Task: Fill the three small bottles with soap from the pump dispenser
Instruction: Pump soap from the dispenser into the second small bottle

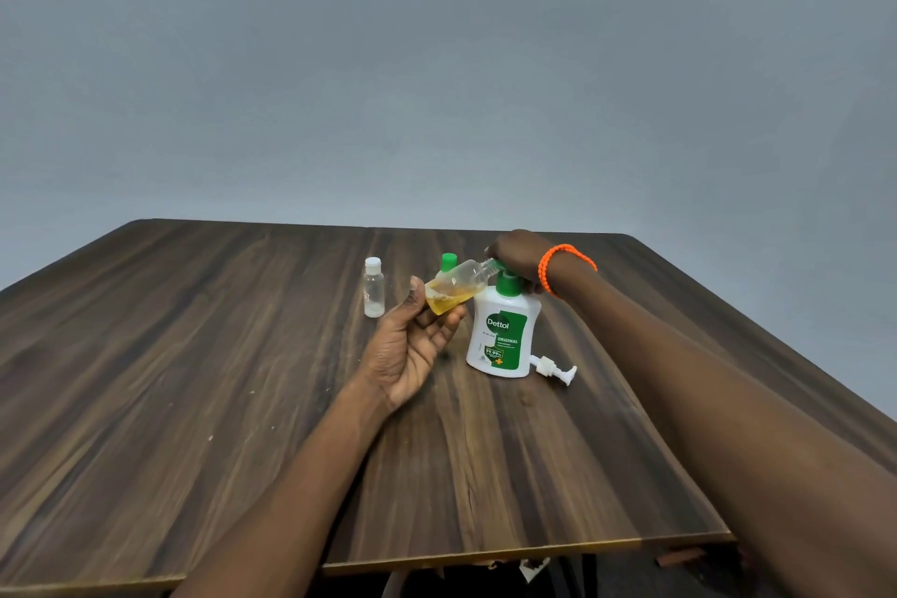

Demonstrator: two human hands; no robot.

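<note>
one small clear plastic bottle (454, 289), partly filled with yellow soap, is held tilted in the left hand (412, 345); the pump of the white green-labelled dispenser (502, 330) is pressed by the right hand (517, 257); more pumping is judged necessary.

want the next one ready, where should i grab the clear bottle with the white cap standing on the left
Take the white-capped bottle round its straight clear body, below the cap, coming from its near left side. It stands upright with bare table there, while the left hand and its tilted bottle crowd its right. The cap looks too small for a firm hold.
</note>
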